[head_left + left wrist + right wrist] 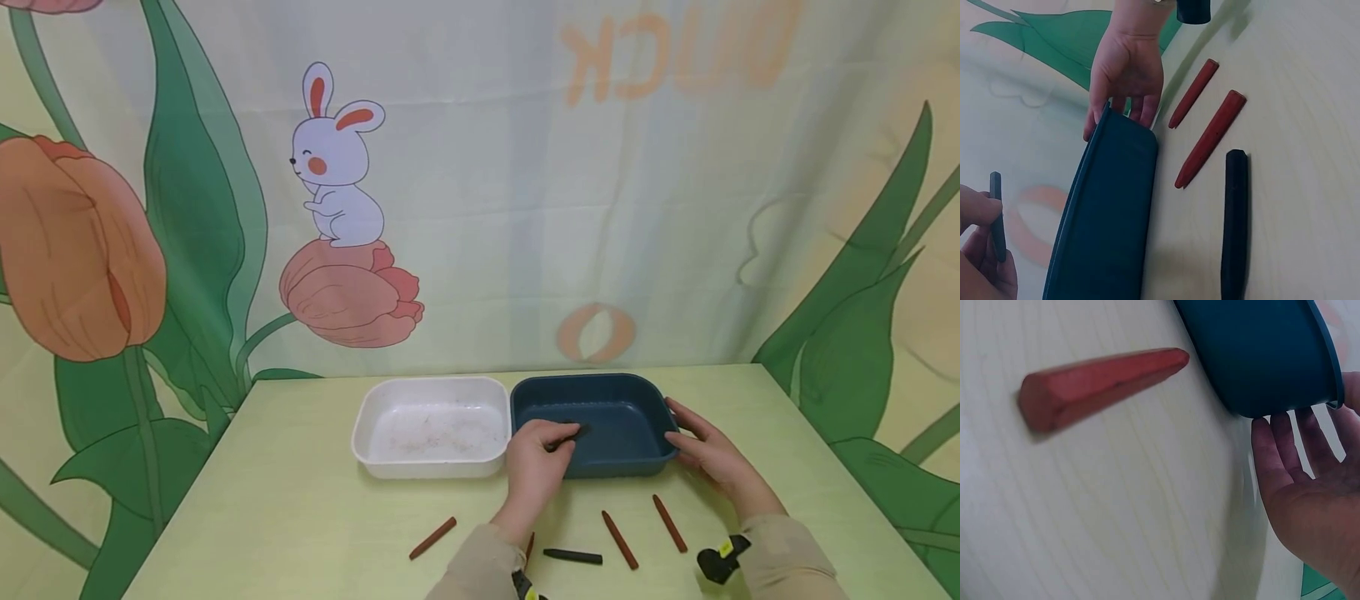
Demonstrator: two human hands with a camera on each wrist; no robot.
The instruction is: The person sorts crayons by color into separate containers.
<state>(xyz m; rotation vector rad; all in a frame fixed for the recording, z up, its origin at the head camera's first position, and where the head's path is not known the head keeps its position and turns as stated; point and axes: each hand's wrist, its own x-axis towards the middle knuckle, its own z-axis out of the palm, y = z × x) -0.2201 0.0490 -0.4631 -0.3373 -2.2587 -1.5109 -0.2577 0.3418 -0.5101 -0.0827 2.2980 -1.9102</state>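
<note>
My left hand [538,462] is over the near left part of a dark blue tray [611,468]. It pinches a black crayon [997,219] between thumb and fingers, above the tray's rim. At the tray's right end, my right hand [712,458] grips the wall, its thumb at the rim and its fingertips against the outside. In front of the tray lie a black crayon [573,556] and two brownish-red crayons, the nearer one [620,540] left of the other crayon [670,523].
A white tray [431,470] with small specks inside stands left against the blue one. Another reddish crayon [432,538] lies in front of it. One more reddish crayon [530,547] is partly hidden by the left sleeve. A printed cloth [480,208] hangs behind the table.
</note>
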